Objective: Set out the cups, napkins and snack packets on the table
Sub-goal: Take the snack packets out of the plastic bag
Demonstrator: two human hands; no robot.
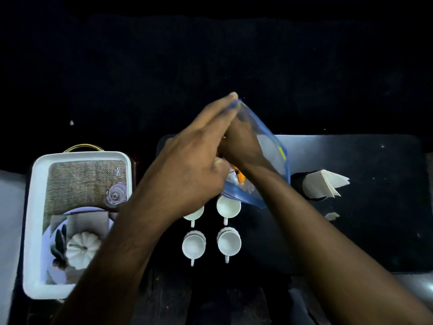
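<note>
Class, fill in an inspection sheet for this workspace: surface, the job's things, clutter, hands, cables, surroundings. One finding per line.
Surface: dark table, dimly lit.
Job's things: four white cups in a two-by-two block, one partly hidden by the left arm; folded napkins in a dark holder; clear zip bag held above the cups, packets inside unclear.
Clutter: white tray at left holding burlap cloth, a glass, a plate and a white pumpkin.
Hands: left hand grips the bag's outside; right hand reaches into it.
Cables: nothing seen.
Surroundings: dark, nothing seen.

Both bare forearms reach in from the bottom and meet in the middle. Left hand (187,158) lies flat-ish on top, fingers (225,104) stretched forward. Right hand (241,144) is tucked under it, fingers hidden.
</note>
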